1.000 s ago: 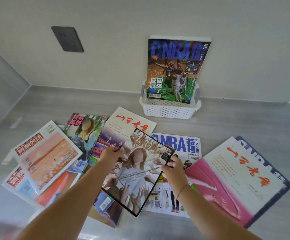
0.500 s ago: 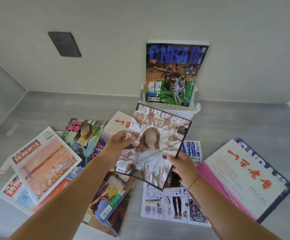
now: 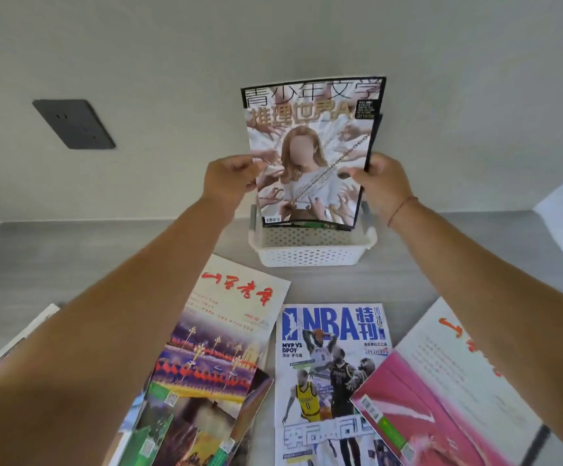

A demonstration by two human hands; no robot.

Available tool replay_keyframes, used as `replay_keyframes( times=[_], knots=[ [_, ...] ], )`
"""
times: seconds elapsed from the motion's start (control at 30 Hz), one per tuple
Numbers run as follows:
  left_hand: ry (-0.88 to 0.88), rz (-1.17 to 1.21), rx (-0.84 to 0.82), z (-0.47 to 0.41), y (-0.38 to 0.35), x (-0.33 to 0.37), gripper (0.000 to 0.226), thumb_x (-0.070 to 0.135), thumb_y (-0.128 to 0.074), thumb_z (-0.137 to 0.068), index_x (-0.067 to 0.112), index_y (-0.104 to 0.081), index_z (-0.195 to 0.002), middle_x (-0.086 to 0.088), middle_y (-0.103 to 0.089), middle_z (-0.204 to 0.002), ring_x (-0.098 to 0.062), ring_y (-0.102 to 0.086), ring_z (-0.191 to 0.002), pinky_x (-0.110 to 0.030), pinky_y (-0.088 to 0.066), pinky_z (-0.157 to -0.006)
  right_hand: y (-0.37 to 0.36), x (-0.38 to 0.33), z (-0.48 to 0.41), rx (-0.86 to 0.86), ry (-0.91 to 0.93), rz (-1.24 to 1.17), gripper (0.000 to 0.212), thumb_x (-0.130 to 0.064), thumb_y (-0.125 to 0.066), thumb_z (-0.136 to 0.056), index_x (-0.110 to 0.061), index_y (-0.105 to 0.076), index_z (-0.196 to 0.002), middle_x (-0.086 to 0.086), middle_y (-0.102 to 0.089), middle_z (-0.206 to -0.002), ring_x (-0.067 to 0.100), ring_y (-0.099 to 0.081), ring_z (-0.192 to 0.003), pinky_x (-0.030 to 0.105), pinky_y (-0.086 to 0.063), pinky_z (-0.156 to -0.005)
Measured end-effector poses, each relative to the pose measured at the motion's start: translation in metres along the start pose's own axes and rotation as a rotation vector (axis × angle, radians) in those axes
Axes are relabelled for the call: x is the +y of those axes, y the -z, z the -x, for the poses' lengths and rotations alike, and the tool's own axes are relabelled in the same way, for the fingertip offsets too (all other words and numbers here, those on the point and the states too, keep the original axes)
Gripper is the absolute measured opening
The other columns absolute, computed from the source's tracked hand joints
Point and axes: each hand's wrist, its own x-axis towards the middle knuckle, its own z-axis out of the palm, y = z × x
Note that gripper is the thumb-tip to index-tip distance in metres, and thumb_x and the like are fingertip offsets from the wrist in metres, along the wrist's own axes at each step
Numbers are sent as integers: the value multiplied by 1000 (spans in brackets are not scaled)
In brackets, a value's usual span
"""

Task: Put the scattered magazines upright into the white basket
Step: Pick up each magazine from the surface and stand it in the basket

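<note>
A magazine with a long-haired figure on its cover (image 3: 310,153) stands upright, its bottom edge inside the white perforated basket (image 3: 310,250) against the back wall. My left hand (image 3: 228,178) pinches its left edge and my right hand (image 3: 379,183) grips its right edge. Behind it, only a dark page edge and a green strip of another magazine show. On the grey counter lie a white magazine with red script (image 3: 226,327), an NBA magazine (image 3: 330,371) and a pink and white one (image 3: 448,391).
More magazines overlap under my left arm at the lower left (image 3: 185,428). A dark wall socket plate (image 3: 73,124) sits on the wall at the left. The grey counter (image 3: 71,257) meets the walls at the back and both sides.
Both hands lifted the magazine off the pile, turned it upright and carried it away from me into the basket, in front of the NBA magazine standing there. The view moved closer.
</note>
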Motion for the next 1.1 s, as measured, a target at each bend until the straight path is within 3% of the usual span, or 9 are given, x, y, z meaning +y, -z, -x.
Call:
replay_keyframes(
  times=[0.07, 0.17, 0.3, 0.4, 0.5, 0.57, 0.73, 0.87, 1.1],
  knots=[
    [27, -10, 21, -17, -7, -9, 20, 9, -65, -84, 12, -74, -101, -4, -53, -67, -23, -34, -71, -29, -43, -74, -4, 8, -17, 16, -16, 85, 8, -15, -61, -83, -18, -68, -82, -6, -73, -71, 30, -60, -66, 36, -48, -62],
    [99, -35, 53, -31, -14, -30, 16, 10, -66, -82, 21, -77, -87, 6, -63, -59, -24, -33, -72, -33, -42, -73, -13, 25, -30, 35, -124, 152, 25, -14, -61, -84, 7, -63, -97, 11, -60, -77, 23, -55, -73, 36, -48, -69],
    [229, -70, 117, -40, -18, -59, 20, 11, -69, -81, 25, -74, -67, 15, -66, -52, -19, -48, -71, -43, -51, -87, -28, 50, -32, 34, -196, 182, 14, -11, -60, -84, -7, -68, -94, 8, -64, -84, 21, -58, -82, 33, -52, -79],
    [298, -70, 188, -47, -18, -74, 25, 16, -70, -80, 25, -70, -57, 8, -65, -55, -17, -53, -62, -38, -57, -83, -38, 64, -36, 46, -232, 175, 17, -13, -60, -83, -3, -69, -94, 14, -68, -90, 31, -64, -89, 45, -54, -86],
    [296, -81, 222, -52, -21, -75, 6, 21, -72, -79, 16, -74, -80, 3, -70, -70, -17, -61, -65, -38, -57, -83, -42, 70, -44, 90, -254, 183, 17, -13, -58, -81, -6, -67, -94, 13, -69, -92, 33, -64, -93, 48, -53, -86],
    [284, -112, 213, -55, -22, -75, 16, 22, -71, -78, 14, -74, -92, -4, -72, -86, -22, -67, -80, -39, -56, -87, -43, 73, -50, 122, -271, 156, 16, -13, -58, -81, -8, -66, -94, 12, -70, -97, 32, -65, -95, 48, -53, -88],
    [283, -103, 187, -57, -23, -75, 20, 23, -70, -81, 30, -73, -63, 11, -71, -71, -17, -66, -81, -36, -56, -86, -45, 75, -60, 174, -270, 143, 15, -14, -60, -81, -12, -66, -95, 9, -71, -96, 28, -66, -92, 45, -54, -88],
    [284, -90, 161, -58, -23, -76, 13, 23, -69, -82, 14, -76, -88, -4, -74, -94, -24, -68, -94, -38, -54, -90, -46, 75, -60, 206, -229, 210, 15, -14, -59, -82, -11, -64, -96, 8, -69, -94, 21, -60, -84, 34, -51, -83],
    [307, -201, 239, -42, -17, -75, 28, 35, -70, -79, 11, -70, -93, -10, -72, -98, -23, -62, -81, -27, -48, -77, -39, 72, -44, 218, -244, 158, 30, -17, -62, -82, -12, -59, -112, 5, -67, -113, 21, -61, -104, 29, -47, -87]
  ],
)
